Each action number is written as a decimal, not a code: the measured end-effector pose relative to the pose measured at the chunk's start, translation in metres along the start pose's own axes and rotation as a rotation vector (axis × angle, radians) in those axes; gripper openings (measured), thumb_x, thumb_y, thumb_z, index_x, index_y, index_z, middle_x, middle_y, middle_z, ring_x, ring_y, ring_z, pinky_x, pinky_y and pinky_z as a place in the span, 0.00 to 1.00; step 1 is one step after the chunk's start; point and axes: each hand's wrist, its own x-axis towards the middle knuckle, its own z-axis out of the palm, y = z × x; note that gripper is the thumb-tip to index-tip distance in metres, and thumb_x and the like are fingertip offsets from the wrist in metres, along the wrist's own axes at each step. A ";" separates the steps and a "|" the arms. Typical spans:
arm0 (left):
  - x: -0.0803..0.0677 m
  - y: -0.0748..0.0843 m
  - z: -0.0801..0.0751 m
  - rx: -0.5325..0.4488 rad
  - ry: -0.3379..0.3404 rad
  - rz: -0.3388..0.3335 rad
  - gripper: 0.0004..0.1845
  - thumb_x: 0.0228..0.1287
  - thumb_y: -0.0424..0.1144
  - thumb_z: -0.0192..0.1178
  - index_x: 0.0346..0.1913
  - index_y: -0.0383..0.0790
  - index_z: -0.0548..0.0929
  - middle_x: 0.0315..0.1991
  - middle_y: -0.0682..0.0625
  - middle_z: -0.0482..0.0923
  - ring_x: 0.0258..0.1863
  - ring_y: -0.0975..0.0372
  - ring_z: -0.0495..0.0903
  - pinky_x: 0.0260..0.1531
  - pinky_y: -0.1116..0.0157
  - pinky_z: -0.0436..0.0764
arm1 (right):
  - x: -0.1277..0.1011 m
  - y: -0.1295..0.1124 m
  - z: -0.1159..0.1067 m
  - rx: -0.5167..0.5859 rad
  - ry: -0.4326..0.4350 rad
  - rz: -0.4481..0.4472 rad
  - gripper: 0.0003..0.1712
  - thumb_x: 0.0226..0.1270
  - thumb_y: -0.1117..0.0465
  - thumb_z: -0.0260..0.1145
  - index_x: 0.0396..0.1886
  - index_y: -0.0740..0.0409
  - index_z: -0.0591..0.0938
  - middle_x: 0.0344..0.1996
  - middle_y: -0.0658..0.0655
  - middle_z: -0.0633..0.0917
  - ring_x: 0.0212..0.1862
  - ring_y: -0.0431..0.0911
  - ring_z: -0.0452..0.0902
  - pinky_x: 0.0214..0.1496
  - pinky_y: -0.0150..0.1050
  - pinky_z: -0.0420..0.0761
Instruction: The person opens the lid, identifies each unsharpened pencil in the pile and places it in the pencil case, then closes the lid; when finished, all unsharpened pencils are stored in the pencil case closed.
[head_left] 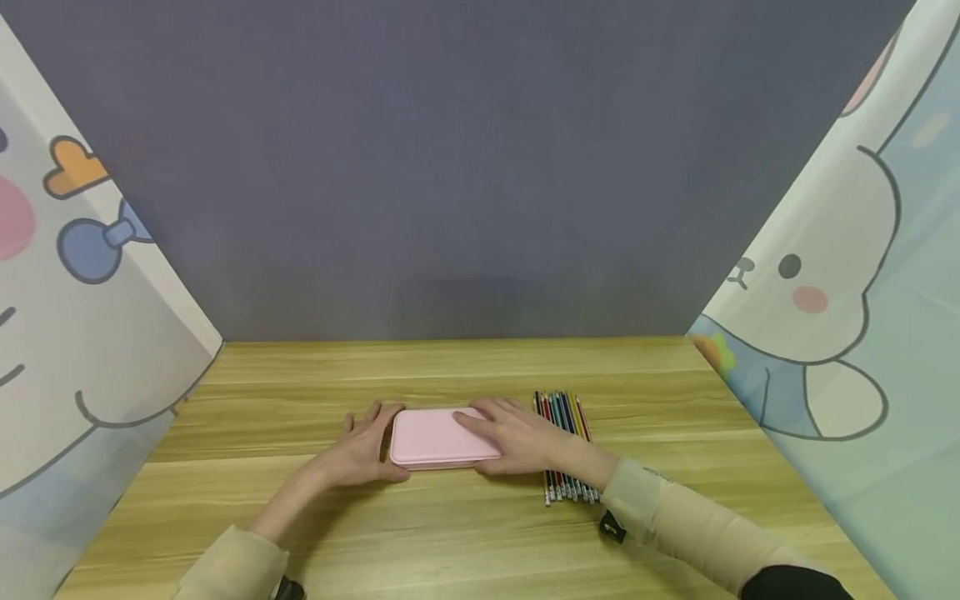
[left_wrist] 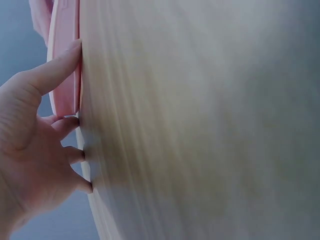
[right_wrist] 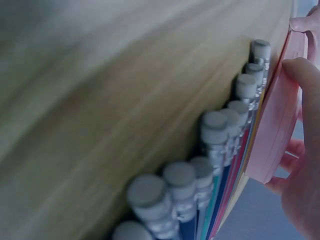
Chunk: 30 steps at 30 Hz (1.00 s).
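A flat pink pencil case (head_left: 438,437) lies closed on the wooden table (head_left: 450,533). My left hand (head_left: 365,450) holds its left end, thumb on the near edge and fingers spread at the far corner. In the left wrist view the left hand (left_wrist: 35,130) has its thumb pressed on the pink pencil case (left_wrist: 64,75). My right hand (head_left: 517,437) grips the right end, fingers lying over the lid. A row of several coloured pencils (head_left: 567,433) lies just right of the case, partly under my right wrist. The right wrist view shows the coloured pencils' eraser ends (right_wrist: 215,135) beside the pink pencil case (right_wrist: 280,115) and the right hand (right_wrist: 305,165).
A grey panel (head_left: 465,167) closes off the back of the table. Cartoon-printed curtains stand at the left (head_left: 75,333) and right (head_left: 847,292) sides. Bare wood stretches in front of and behind the case.
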 end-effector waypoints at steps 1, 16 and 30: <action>0.001 -0.001 0.001 -0.001 0.001 0.001 0.60 0.47 0.55 0.81 0.77 0.35 0.58 0.74 0.24 0.64 0.79 0.27 0.48 0.70 0.22 0.40 | 0.000 0.000 0.000 -0.005 0.001 -0.002 0.48 0.69 0.32 0.60 0.83 0.37 0.56 0.74 0.56 0.71 0.73 0.53 0.72 0.74 0.55 0.74; 0.000 -0.006 0.015 -0.075 0.074 0.035 0.61 0.48 0.60 0.79 0.78 0.38 0.57 0.74 0.21 0.61 0.79 0.26 0.44 0.69 0.22 0.31 | -0.003 -0.001 0.002 -0.117 -0.016 -0.080 0.45 0.77 0.33 0.51 0.84 0.45 0.52 0.76 0.62 0.68 0.74 0.56 0.70 0.75 0.57 0.73; 0.004 -0.007 0.017 -0.058 0.071 0.002 0.63 0.50 0.58 0.79 0.80 0.36 0.53 0.77 0.28 0.62 0.81 0.30 0.40 0.71 0.24 0.27 | 0.001 0.002 0.004 -0.150 -0.024 -0.106 0.43 0.80 0.33 0.46 0.85 0.47 0.50 0.76 0.63 0.67 0.75 0.57 0.69 0.74 0.57 0.74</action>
